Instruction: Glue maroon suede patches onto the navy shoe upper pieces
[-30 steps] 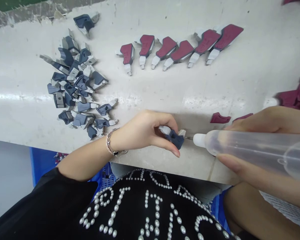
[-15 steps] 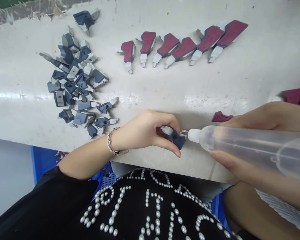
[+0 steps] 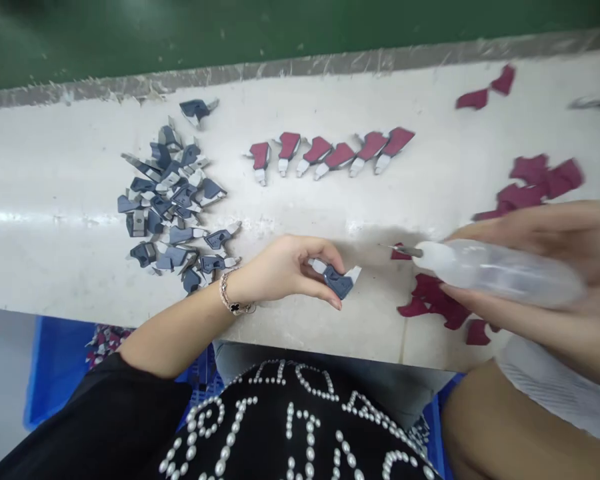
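Between thumb and fingers, my left hand (image 3: 297, 270) holds a dark blue and grey plastic part (image 3: 338, 281) just above the table. My right hand (image 3: 585, 267), closed around a clear squeeze bottle (image 3: 515, 272), is to the right. The bottle lies sideways, its white cap and thin metal needle (image 3: 400, 249) pointing left, apart from the part. A small maroon piece (image 3: 399, 253) lies under the needle. Loose maroon pieces (image 3: 433, 300) lie below the bottle.
A pile of blue-grey parts (image 3: 173, 200) is at the left. Several maroon-topped parts (image 3: 340, 157) form a row farther back. More maroon pieces (image 3: 535, 180) lie at the right of the table (image 3: 300, 207). A blue bin (image 3: 57, 373) stands below the front edge.
The bottle has drawn back to the right, its needle now away from the part. The view has shifted, showing more of the green surface and the maroon pieces.
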A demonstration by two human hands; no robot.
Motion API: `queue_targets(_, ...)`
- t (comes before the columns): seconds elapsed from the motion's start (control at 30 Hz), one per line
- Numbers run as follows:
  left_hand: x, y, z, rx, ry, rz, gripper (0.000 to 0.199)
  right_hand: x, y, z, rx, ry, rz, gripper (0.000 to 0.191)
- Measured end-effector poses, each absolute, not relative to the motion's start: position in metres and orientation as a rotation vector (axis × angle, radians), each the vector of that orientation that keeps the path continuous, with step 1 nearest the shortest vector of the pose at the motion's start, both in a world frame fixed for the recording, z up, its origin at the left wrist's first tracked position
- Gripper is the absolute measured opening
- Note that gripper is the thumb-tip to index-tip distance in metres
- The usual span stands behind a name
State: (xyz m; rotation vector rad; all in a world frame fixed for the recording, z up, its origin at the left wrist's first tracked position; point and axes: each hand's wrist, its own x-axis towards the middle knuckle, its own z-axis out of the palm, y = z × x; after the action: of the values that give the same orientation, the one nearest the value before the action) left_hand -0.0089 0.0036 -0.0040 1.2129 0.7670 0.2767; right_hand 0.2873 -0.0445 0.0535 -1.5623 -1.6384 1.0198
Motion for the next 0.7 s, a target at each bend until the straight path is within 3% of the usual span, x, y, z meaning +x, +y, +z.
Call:
queue_targets(0.13, -0.007, 0.002, -0.006, 1.253, 0.758, 0.248, 0.046, 0.254, -0.017, 0.042, -1.371, -1.685, 1.078, 0.027)
queue_targets(0.23, -0.006, -0.003, -0.005, 1.293, 0.792, 0.240, 0.043, 0.226, -0.003, 0.034, -1.327, -1.825, 0.996, 0.043)
queue_targets(0.3, -0.004, -0.006, -0.011, 1.329, 0.856, 0.189, 0.040, 0.210, 0.006, 0.023, -1.337, -1.961, 0.967, 0.040)
queue_targets(0.4, 0.001, -0.003, -0.028, 1.370, 0.907, 0.137, 0.039, 0.197, 0.021, 0.002, -1.452, -2.087, 0.963, 0.031)
queue_targets(0.6, 0.008, -0.001, -0.039, 1.411, 0.830, 0.119, 0.045, 0.209, 0.011, -0.001, -1.686, -2.109, 0.967, 0.044)
queue_targets(0.7, 0.010, -0.001, -0.037, 1.439, 0.847, 0.093, 0.044, 0.237, -0.004, 0.005, -1.863, -2.150, 0.913, 0.040)
